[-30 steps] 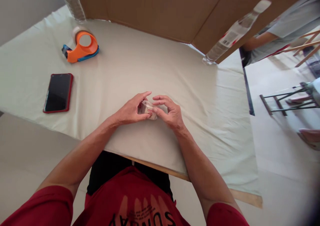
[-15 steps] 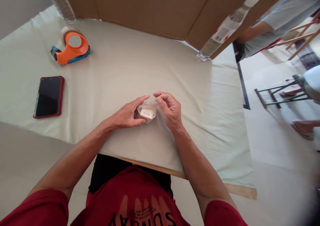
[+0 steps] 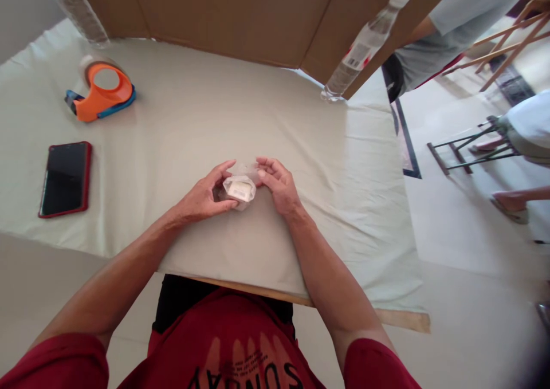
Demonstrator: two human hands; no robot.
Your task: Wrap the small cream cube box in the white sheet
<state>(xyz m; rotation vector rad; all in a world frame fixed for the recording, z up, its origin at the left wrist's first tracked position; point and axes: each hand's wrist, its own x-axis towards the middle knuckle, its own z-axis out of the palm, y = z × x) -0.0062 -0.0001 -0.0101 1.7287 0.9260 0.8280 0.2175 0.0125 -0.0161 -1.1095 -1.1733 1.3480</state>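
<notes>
A small white block in a clear plastic bag rests on the cloth-covered table, near its front edge. My left hand pinches the bag's left side between thumb and fingers. My right hand pinches the bag's upper right edge with its fingertips. Both hands rest on the cloth.
An orange and blue tape dispenser sits at the far left, a red-cased phone nearer on the left. Two plastic bottles stand against a cardboard wall. Another person sits at the right; the table's wooden edge shows in front.
The view has shifted right, so everything sits further left in frame. My right hand has come off the top of the packet and now pinches its edge, exposing the white block.
</notes>
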